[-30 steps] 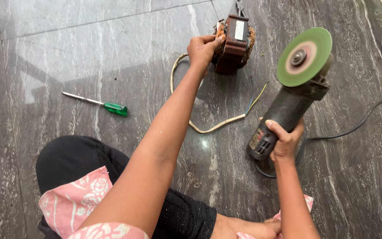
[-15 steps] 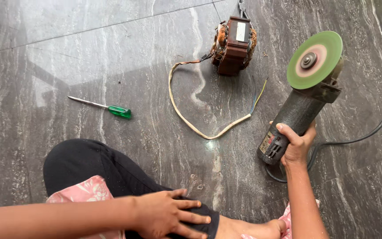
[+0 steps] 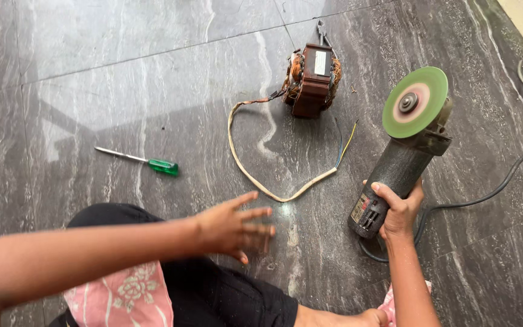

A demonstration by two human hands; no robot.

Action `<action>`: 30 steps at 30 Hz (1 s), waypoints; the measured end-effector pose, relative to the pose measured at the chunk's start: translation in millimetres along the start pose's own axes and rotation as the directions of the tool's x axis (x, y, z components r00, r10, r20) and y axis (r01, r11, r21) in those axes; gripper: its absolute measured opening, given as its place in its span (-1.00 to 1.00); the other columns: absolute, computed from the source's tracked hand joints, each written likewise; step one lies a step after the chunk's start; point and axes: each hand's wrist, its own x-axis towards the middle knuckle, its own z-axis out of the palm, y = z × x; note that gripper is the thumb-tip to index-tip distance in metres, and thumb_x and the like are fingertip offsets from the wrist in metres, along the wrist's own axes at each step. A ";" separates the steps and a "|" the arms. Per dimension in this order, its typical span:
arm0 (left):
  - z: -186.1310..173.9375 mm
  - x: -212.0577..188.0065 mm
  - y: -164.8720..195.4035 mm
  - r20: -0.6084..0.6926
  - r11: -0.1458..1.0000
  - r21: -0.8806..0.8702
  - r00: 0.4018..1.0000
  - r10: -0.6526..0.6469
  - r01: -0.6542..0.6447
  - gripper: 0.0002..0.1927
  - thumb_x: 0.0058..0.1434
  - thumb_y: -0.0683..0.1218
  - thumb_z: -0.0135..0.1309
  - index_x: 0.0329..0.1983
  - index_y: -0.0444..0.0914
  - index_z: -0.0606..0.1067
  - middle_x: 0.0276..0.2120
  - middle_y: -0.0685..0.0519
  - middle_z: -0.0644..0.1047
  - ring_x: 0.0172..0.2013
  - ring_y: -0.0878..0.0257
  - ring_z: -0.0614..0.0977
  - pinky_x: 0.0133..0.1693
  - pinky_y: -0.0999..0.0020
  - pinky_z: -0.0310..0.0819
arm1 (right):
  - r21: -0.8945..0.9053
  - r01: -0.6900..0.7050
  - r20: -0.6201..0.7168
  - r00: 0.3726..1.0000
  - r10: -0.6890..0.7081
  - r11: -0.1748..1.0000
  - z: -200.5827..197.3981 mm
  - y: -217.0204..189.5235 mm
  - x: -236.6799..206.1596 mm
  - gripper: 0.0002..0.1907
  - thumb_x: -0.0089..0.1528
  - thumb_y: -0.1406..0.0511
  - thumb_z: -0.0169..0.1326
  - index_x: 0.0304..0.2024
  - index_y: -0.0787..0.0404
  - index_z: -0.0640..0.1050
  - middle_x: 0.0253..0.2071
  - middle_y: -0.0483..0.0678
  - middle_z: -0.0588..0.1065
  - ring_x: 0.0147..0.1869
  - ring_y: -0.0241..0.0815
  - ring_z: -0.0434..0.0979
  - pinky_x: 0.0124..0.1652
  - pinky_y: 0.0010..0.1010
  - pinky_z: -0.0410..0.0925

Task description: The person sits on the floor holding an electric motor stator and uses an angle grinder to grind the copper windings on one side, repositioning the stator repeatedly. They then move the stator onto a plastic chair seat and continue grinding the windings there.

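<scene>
The right hand [image 3: 399,209] grips the dark cylindrical body of a corded angle grinder [image 3: 398,169] fitted with a round green abrasive disc [image 3: 416,102]; its fingers are clenched around the rear of the housing, near the point where the black power cable [image 3: 485,197] leaves it. The grinder is held with the disc face tilted up toward the camera, the disc well apart from the other items. The left hand [image 3: 234,229] holds nothing: its fingers are released and spread, palm down, blurred, above the dark grey veined stone floor [image 3: 122,79] just beside the person's black-clothed knee [image 3: 213,290]. A brown wound motor stator with copper coils [image 3: 311,79] lies on the floor beyond the grinder, and a cream sleeved lead [image 3: 261,181] curves from it in a loop toward the person, ending in thin blue and yellow wires [image 3: 343,142] near the grinder body. A green-handled screwdriver [image 3: 146,161] lies well apart to the left. For sound handling at this stage, a one-handed grip on such a tool is judged marginal; the free hand would be better placed on the front of the housing or used to brace the stator. Whether a guard is fitted over the disc cannot be told. The loose lead and bare wire ends are judged a snag hazard and should be kept clear of the disc, as should the power cable, the knee and the pink floral cloth [image 3: 119,300].
</scene>
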 end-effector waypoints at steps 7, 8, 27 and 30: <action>103.6 -0.3 31.8 0.083 0.895 0.151 0.908 0.411 -0.419 -0.51 0.32 0.28 -0.08 0.27 0.13 0.40 0.59 0.23 0.15 0.56 0.15 0.09 0.44 -0.16 -0.17 | -0.017 0.011 -0.004 1.000 -0.011 1.000 -0.4 1.2 2.0 -0.38 0.02 0.45 0.21 0.14 0.35 0.36 -0.16 0.07 0.51 -0.21 -0.01 0.65 -0.21 -0.26 0.56; 111.5 -3.4 34.0 0.091 0.869 0.194 0.890 0.446 -0.455 -0.58 0.34 0.26 -0.09 0.23 0.18 0.44 0.61 0.26 0.14 0.57 0.16 0.09 0.45 -0.13 -0.16 | -0.009 0.020 -0.003 1.000 -0.020 1.000 0.3 1.4 2.2 -0.38 0.01 0.45 0.21 0.13 0.35 0.36 -0.16 0.06 0.50 -0.22 -0.02 0.64 -0.21 -0.26 0.56; -17.7 79.8 -257.3 -0.346 0.357 -0.934 0.223 -0.911 0.009 -0.36 0.39 0.27 -0.19 0.32 -0.24 0.38 0.21 -0.06 0.51 0.22 0.18 0.51 0.13 0.14 0.43 | -0.062 -0.006 -0.075 0.997 0.002 0.998 -1.9 12.9 2.7 -0.43 -0.03 0.43 0.21 0.05 0.31 0.40 -0.26 0.05 0.54 -0.32 -0.11 0.60 -0.29 -0.32 0.50; 4.7 110.0 -279.1 -0.380 0.373 -0.924 0.280 -0.881 -0.081 -0.35 0.49 0.28 -0.27 0.28 -0.28 0.48 0.11 -0.12 0.62 0.16 0.15 0.60 0.20 0.27 0.38 | -0.127 0.024 -0.101 0.994 -0.037 0.992 -3.0 13.4 4.0 -0.46 -0.02 0.44 0.22 0.04 0.35 0.44 -0.25 0.05 0.54 -0.31 -0.11 0.59 -0.26 -0.34 0.49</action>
